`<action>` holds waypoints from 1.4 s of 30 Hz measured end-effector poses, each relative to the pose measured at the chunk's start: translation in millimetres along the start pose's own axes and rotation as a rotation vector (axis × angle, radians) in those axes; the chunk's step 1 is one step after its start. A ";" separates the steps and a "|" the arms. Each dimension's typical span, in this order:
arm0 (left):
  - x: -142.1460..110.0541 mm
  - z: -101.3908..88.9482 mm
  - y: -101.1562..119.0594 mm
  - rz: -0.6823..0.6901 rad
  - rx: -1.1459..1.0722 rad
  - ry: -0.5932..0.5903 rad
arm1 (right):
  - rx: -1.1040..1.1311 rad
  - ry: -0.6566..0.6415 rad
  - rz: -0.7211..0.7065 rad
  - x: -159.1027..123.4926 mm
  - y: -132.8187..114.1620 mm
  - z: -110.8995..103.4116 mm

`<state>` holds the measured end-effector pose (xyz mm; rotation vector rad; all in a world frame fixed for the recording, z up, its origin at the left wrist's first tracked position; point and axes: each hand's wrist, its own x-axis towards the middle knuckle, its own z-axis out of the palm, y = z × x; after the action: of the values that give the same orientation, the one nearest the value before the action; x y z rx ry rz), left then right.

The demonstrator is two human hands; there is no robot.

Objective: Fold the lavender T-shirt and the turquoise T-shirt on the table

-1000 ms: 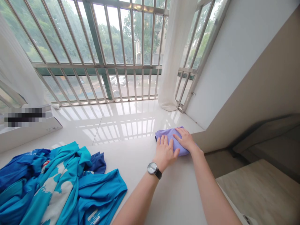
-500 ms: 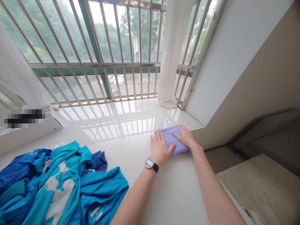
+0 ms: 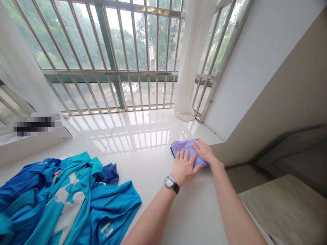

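Note:
A folded purple garment point(image 3: 180, 145) lies on the white sill at the right, with a dark layer peeking out at its left edge. My left hand point(image 3: 184, 164), a watch on its wrist, rests on the garment's near side with fingers spread. On the garment's right part lies my right hand point(image 3: 205, 151), palm down and fingers stretched out. Both hands touch the cloth from above without gripping it. To the left is a loose heap of blue and turquoise shirts point(image 3: 74, 200), apart from both hands.
A white box point(image 3: 56, 133) stands at the far left on the glossy sill point(image 3: 143, 170). Barred windows and a white curtain point(image 3: 189, 78) border the back. The sill ends at the right beside a wall, with a marbled surface point(image 3: 286, 200) lower down.
My left hand has slid right across the purple garment, nearer to my right hand, uncovering its left edge. My right hand stays in about the same place. The view has shifted slightly.

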<state>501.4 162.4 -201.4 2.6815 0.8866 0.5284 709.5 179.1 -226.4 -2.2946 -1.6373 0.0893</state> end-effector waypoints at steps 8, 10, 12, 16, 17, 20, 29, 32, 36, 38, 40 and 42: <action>8.5 -4.7 -21.7 -0.177 0.053 0.092 | 0.058 -0.006 -0.041 2.5 -2.3 -2.0; 7.9 -1.6 -26.2 -0.219 0.000 0.072 | 0.081 0.028 -0.011 2.7 -0.7 -3.1; 8.3 -1.1 -32.1 -0.270 -0.066 0.114 | 0.101 0.082 0.048 2.8 4.0 -4.8; 13.9 -10.8 -54.0 -0.473 -0.339 0.323 | 0.130 0.193 0.212 2.7 18.7 -8.7; 15.5 -14.6 -60.6 -0.506 -0.416 0.347 | 0.138 0.207 0.245 2.6 21.8 -9.3; 18.4 -23.5 -76.4 -0.528 -0.534 0.338 | 0.164 0.226 0.288 2.2 27.2 -10.2; 18.7 -24.6 -76.3 -0.596 -0.520 0.199 | 0.227 0.249 0.297 0.7 24.8 -12.5; 20.4 -25.6 -72.5 -0.640 -0.492 0.199 | 0.248 0.285 0.305 0.0 21.9 -13.8; 23.3 -22.6 -68.3 -0.646 -0.485 0.256 | 0.275 0.338 0.303 -1.6 18.2 -16.7; 24.8 -19.4 -68.1 -0.627 -0.506 0.288 | 0.288 0.362 0.291 -2.3 17.1 -18.4; 26.1 -15.7 -69.4 -0.600 -0.534 0.316 | 0.299 0.382 0.276 -2.5 16.6 -19.5; 26.9 -11.5 -71.4 -0.574 -0.553 0.334 | 0.306 0.397 0.262 -2.0 16.4 -19.3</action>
<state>479.7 235.9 -209.8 1.7677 1.3026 0.9235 728.2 168.2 -213.2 -2.1098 -1.0462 -0.0516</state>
